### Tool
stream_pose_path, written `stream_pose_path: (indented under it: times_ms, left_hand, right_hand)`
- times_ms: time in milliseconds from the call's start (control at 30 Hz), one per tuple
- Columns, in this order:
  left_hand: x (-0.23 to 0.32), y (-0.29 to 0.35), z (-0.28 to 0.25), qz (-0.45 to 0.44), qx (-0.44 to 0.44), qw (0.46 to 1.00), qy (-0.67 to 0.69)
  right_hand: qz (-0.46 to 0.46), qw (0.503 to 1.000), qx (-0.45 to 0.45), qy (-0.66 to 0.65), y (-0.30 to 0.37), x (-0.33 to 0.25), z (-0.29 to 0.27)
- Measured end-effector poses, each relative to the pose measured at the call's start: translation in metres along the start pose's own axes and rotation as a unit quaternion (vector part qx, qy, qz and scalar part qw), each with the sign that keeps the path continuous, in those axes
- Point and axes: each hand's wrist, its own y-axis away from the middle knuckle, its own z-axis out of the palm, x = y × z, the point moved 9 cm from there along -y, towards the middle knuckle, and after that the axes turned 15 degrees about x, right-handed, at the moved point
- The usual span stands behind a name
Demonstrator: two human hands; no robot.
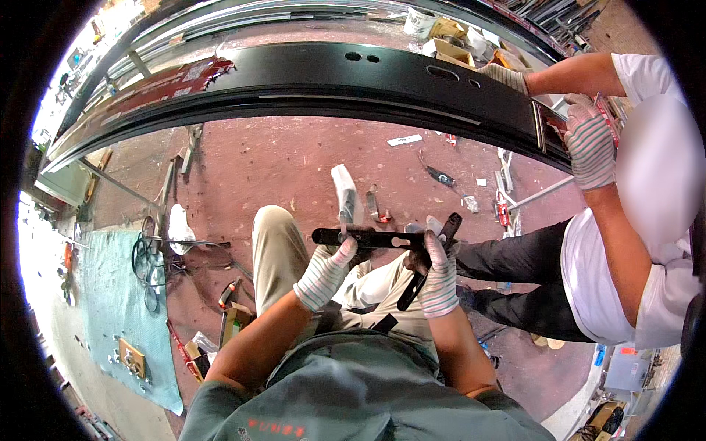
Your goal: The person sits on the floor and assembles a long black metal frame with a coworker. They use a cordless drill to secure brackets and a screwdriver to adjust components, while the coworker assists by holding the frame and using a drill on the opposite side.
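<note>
Striped knit gloves are covering both of the person's hands, which are rising from the lower edge on bare, bent forearms and meeting above the lap. The left hand [324, 273] is turning palm-in, its fingers curling shut around the middle of a long black metal plate [368, 238] with slots cut in it, which is lying level in front of the chest. The right hand [438, 275] is pointing upward, its fingers closing on the plate's right end together with a black lever handle [430, 259] that is slanting down to the left. Just beyond the hands, one beige trouser leg [276, 250] is stretching out over the reddish floor [272, 162], where scraps and small tools are lying scattered; a teal mat [110, 309] with a coil of dark cable [149, 264] is sitting off to the left. Farther off, a wide black door panel [316, 77] is resting flat across the view. At its right end another person in a white shirt is gripping the panel's edge with two gloved hands [588, 140].
</note>
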Motion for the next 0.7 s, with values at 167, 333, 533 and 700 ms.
stream_pose_path:
  times_ms: [167, 333, 533, 700]
  left_hand:
    - [0.009, -0.003, -0.01, 0.034, 0.002, 0.999, 0.007]
    - [0.024, -0.001, -0.005, -0.015, 0.032, 0.997, 0.064]
    - [0.035, -0.026, -0.012, 0.017, 0.065, 0.998, 0.003]
    - [0.034, -0.039, -0.021, -0.015, 0.095, 0.994, -0.059]
  right_hand:
    - [-0.029, 0.998, -0.015, 0.059, 0.005, 0.0, 0.005]
    - [-0.077, 0.985, 0.072, 0.137, 0.028, -0.026, 0.003]
    - [-0.139, 0.973, 0.086, 0.165, 0.041, -0.057, -0.004]
    - [-0.244, 0.944, 0.107, 0.196, 0.053, -0.084, -0.009]
